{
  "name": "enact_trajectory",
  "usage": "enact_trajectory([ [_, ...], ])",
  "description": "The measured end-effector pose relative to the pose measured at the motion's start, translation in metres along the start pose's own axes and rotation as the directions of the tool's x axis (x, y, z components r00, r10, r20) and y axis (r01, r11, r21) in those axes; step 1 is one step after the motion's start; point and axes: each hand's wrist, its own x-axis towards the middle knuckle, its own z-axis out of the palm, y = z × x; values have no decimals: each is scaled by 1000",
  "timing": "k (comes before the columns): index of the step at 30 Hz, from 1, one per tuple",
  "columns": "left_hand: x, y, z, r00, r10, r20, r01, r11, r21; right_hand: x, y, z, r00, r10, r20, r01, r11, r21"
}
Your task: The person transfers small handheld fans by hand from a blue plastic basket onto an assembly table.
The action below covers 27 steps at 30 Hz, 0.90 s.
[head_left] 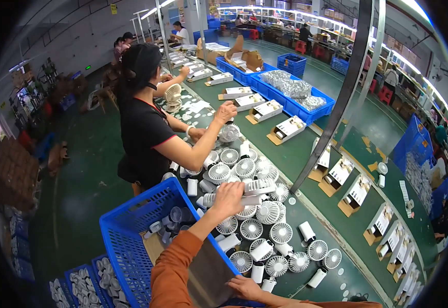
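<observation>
White handheld fans lay heaped on the green table [306,154], round grilles mostly facing up, handles pointing every way. The left hand [228,197] closed on one white fan [257,188] atop the heap, its long axis running left to right. The right hand [245,287] rested open-fingered at the near edge beside a blue crate [126,241]. A co-worker's hand [226,111] held another fan [229,132].

White plastic fans [251,229] – matt green table [306,154] – blue plastic crate [126,241]
</observation>
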Motion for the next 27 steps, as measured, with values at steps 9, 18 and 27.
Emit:
enact_trajectory([
  [9,40,-27,93,967,-44,250,-7,980,198,-25,45,49,997,-13,-81,18,998,65],
  [18,16,-11,84,994,-15,105,-6,980,197,-28,48,49,999,4,-45,-1,997,74],
  [27,-73,-21,62,893,-240,-381,122,943,-308,-18,49,43,996,-8,-85,14,997,73],
])
